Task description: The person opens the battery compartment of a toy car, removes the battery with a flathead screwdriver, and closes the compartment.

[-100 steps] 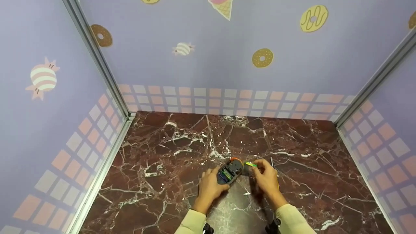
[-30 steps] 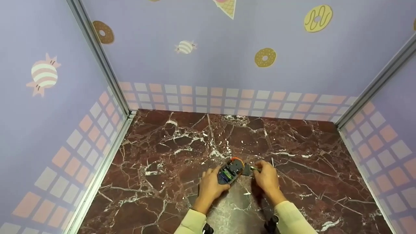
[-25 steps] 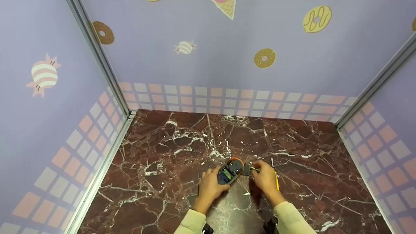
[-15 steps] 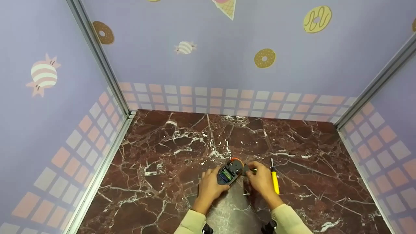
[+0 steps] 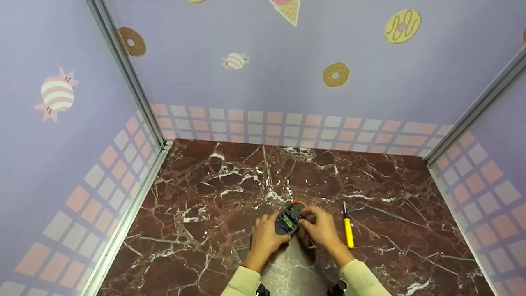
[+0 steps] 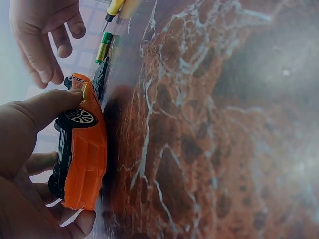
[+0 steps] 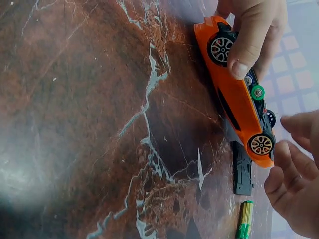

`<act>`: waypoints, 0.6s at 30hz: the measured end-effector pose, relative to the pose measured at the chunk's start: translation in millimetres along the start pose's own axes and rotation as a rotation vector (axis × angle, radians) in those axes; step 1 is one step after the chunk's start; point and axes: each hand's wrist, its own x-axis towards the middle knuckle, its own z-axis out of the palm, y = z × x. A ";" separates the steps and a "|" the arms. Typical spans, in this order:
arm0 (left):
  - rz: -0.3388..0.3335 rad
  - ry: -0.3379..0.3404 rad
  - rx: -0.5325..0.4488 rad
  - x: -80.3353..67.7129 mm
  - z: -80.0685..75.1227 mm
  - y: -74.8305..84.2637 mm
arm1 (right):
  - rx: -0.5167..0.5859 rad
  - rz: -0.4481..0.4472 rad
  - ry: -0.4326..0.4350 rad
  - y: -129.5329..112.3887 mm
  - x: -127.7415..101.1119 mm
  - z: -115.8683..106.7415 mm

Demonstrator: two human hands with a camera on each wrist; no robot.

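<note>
An orange toy car (image 7: pixel 234 107) lies wheels up, its dark underside (image 5: pixel 296 210) facing the head camera. Gripping it by one end and along its sides is my left hand (image 5: pixel 264 236). In the opened battery compartment sit batteries (image 5: pixel 287 222); the green end of one battery (image 7: pixel 257 92) shows in the right wrist view. My right hand (image 5: pixel 323 228) hovers at the car's other end, its loosely bent fingers (image 7: pixel 291 172) holding nothing. Beyond that end, the black battery cover (image 7: pixel 242 169) lies on the table, with a loose green-and-gold battery (image 7: pixel 245 219) beside it.
A screwdriver (image 5: pixel 348 230) with a yellow handle lies right of my right hand, its shaft pointing away from me. The dark red marbled tabletop (image 5: pixel 230 176) is bounded by a patterned back wall (image 5: pixel 267 82) and side walls (image 5: pixel 45 164).
My right hand, which pinched a green battery earlier, has let it go beside the cover and moved left to the car, uncovering the screwdriver. My left hand keeps its hold.
</note>
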 end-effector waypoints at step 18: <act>0.017 0.016 0.013 -1.4 -0.3 -0.8 | -0.010 -0.122 -0.168 1.4 -3.2 13.4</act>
